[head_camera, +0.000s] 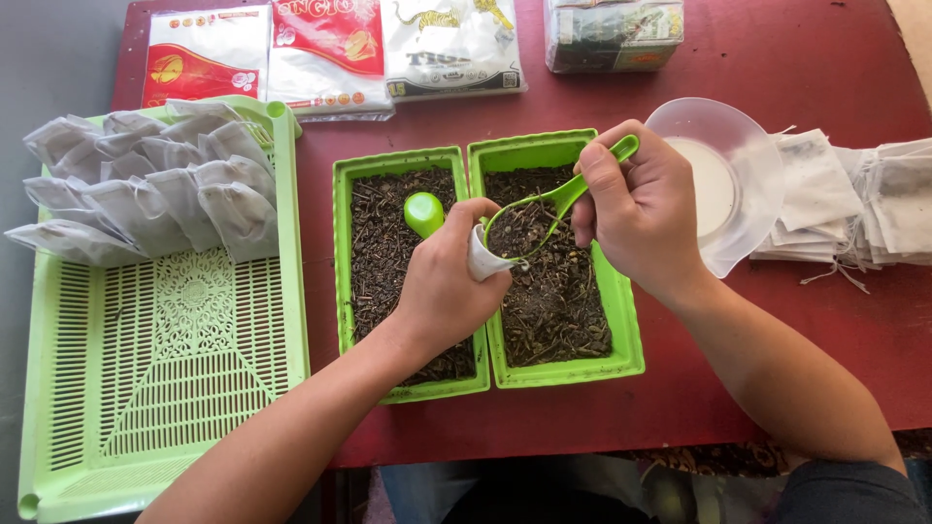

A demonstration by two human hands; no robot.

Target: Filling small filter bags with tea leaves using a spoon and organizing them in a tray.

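We look down at a red bench (777,78). Our left hand (442,286) is closed around a small white sachet (482,260), held mouth-up over two green trays (563,374) of dark dried leaf. Our right hand (636,209) pinches a green scoop (558,199), its bowl tipped at the sachet's mouth. We judge filling is underway; emptying the scoop cleanly calls for a steady tilt.

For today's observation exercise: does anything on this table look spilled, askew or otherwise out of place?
Little stands out. A second green scoop lies half-buried in the left tray of dried herb, away from both hands. The empty sachets at the right edge sit in a loose, uneven pile. No herb shows spilled on the red table.
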